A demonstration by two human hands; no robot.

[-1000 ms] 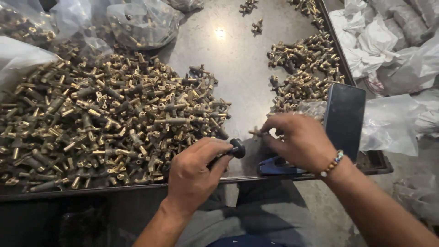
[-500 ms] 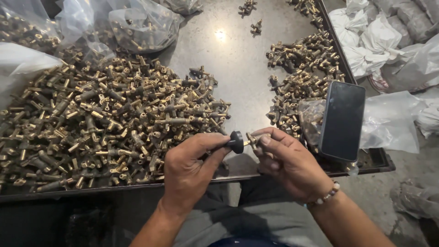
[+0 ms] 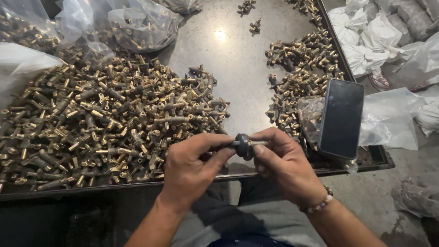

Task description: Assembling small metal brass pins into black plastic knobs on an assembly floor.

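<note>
Brass fitting (image 3: 244, 145) with a dark round knob sits between both hands, just above the near edge of the table (image 3: 228, 59). Left hand (image 3: 194, 171) closes its thumb and fingers on the left end of the fitting; the right hand (image 3: 286, 162) pinches the right end, where a thin brass stem sticks out, with thumb and forefinger. A bead bracelet (image 3: 318, 205) circles the right wrist.

Left of the hands, a large heap of brass fittings (image 3: 105, 123) covers most of that side of the table and comes close to the left hand's knuckles. A smaller heap (image 3: 297, 73) lies on the right side, beyond the right hand. Between the two heaps the grey metal table shows bare, with a bright spot of reflected light. A few loose fittings (image 3: 249, 16) lie far back.

A dark phone (image 3: 342, 118) leans upright at the right edge of the table, just beside the right hand, with its screen black. It rests against a clear plastic bag (image 3: 311, 116) that holds more fittings. More clear bags (image 3: 137, 25) with brass parts lie at the back left. On the floor to the right lie white sacks and bags (image 3: 388, 41).

The person's lap, in grey cloth, shows below the hands.
</note>
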